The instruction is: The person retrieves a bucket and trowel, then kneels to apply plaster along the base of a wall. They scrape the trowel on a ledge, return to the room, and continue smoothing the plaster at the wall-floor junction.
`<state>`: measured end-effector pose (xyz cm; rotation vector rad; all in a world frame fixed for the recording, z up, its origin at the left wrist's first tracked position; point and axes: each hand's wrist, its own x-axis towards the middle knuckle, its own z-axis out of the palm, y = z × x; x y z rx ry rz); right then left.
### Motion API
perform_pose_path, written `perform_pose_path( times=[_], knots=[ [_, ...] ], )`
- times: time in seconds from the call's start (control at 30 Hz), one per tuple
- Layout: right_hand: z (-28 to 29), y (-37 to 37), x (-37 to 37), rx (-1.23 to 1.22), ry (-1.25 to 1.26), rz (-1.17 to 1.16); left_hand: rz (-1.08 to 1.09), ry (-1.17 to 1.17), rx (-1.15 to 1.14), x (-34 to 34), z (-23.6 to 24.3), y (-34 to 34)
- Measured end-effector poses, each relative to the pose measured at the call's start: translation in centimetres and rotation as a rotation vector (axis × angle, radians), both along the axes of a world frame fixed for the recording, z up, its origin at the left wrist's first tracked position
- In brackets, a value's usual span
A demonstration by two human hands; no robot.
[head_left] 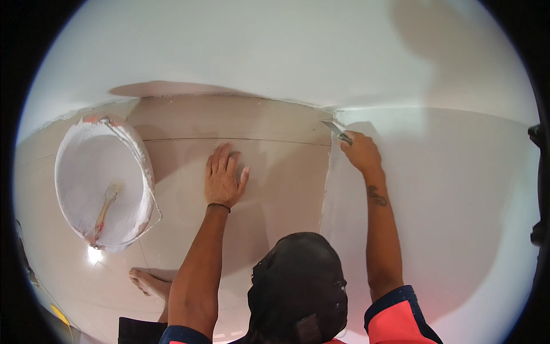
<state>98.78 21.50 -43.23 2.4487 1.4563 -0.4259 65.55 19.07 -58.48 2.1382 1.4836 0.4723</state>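
My left hand (224, 175) lies flat on the beige tiled floor (275, 189), palm down, fingers slightly spread, holding nothing; a dark band circles its wrist. My right hand (361, 152) is raised to the right and grips a metal putty knife (336, 128). The blade tip touches the corner where the white wall surface (452, 195) meets the floor and the back wall (275, 46).
A white-coated bucket (143, 160) stands on the floor at left with a brush (106, 202) lying inside it. A bare foot (148, 282) rests on the tiles below the bucket. A dark cap (301, 286) fills the lower middle.
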Motion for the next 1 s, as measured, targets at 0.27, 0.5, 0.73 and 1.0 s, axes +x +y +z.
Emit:
perform_pose_path(
  times=[0.27,0.5,0.73,1.0],
  knots=[
    [4.8,3.8,-0.6,-0.052,-0.193,0.085,0.018,-0.119,0.050,-0.3,-0.2,0.0],
    [2.4,5.9,0.4,-0.081,-0.252,0.177,0.006,-0.104,0.040,-0.4,-0.1,0.0],
    [2.5,5.1,1.2,-0.119,-0.162,0.147,0.004,-0.072,0.032,-0.4,-0.3,-0.2],
    [2.4,4.8,2.4,-0.021,-0.112,0.277,0.022,-0.112,0.057,-0.2,-0.2,-0.1]
  ],
)
